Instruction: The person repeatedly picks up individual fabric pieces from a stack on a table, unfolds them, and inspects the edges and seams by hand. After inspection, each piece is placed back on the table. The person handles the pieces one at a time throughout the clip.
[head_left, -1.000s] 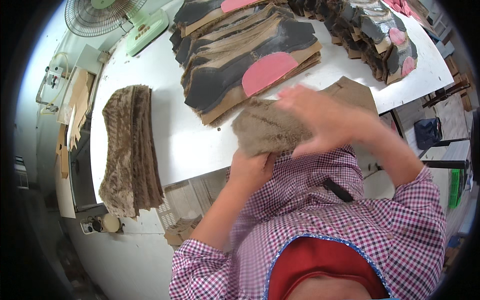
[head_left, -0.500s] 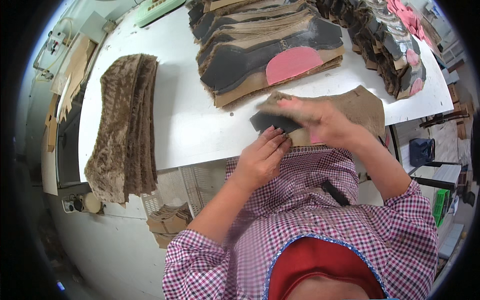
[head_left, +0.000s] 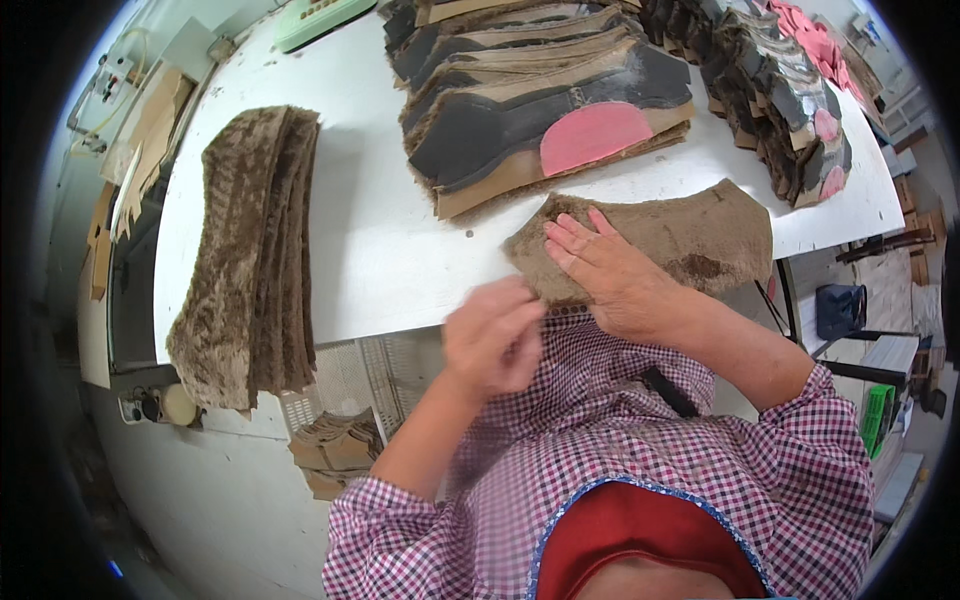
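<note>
A brown furry lining piece (head_left: 690, 235) lies flat at the near edge of the white table (head_left: 380, 230). My right hand (head_left: 600, 270) rests palm down on its left end, fingers spread. My left hand (head_left: 495, 335) is blurred just below the table edge, next to the piece's corner, fingers curled; whether it pinches the fur's edge is unclear. My sleeves are checked pink and white.
A stack of brown fur pieces (head_left: 250, 260) lies on the table's left. Piles of dark sole-shaped pieces with pink heel patches (head_left: 545, 100) fill the back, with more piles (head_left: 790, 90) at the right. A green object (head_left: 315, 15) sits far back. Cardboard scraps (head_left: 335, 450) lie below the table.
The fur piece has been laid down and spread flat on the table edge. My right hand moved onto it, palm down. My left hand dropped away below the edge.
</note>
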